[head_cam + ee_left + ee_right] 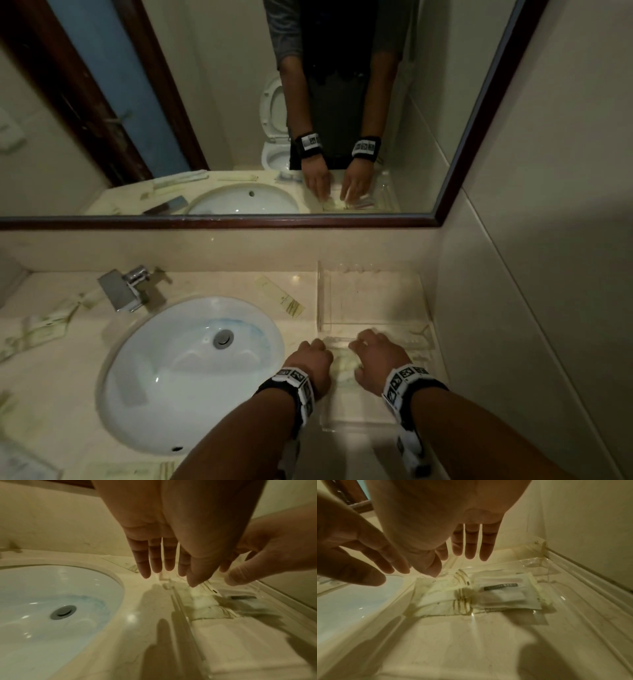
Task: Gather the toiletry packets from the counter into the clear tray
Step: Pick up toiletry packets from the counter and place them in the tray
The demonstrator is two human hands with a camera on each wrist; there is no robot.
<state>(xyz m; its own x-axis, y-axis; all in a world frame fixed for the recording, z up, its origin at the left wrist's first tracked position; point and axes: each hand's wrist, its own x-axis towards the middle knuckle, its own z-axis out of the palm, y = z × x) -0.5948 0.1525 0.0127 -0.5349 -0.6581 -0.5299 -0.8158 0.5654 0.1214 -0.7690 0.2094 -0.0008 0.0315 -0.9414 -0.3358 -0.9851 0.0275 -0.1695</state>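
The clear tray [322, 294] stands on the counter right of the sink. Inside it lie a few pale toiletry packets [447, 596], one with a dark label [500, 588]; in the head view these tray packets [342, 368] show between my wrists. My left hand [310, 354] and right hand [375, 353] hover side by side over the tray's near half. Both are empty, with straight fingers pointing down, as the left hand [169, 566] and the right hand [460, 553] show in the wrist views. Neither touches a packet. One flat packet [279, 296] lies on the counter just left of the tray.
A white sink [185, 370] with a chrome tap [126, 287] fills the counter's middle. More packets lie at the far left [41, 325] and on the near edge [137, 471]. A mirror [239, 102] hangs above; a wall [531, 308] bounds the tray's right side.
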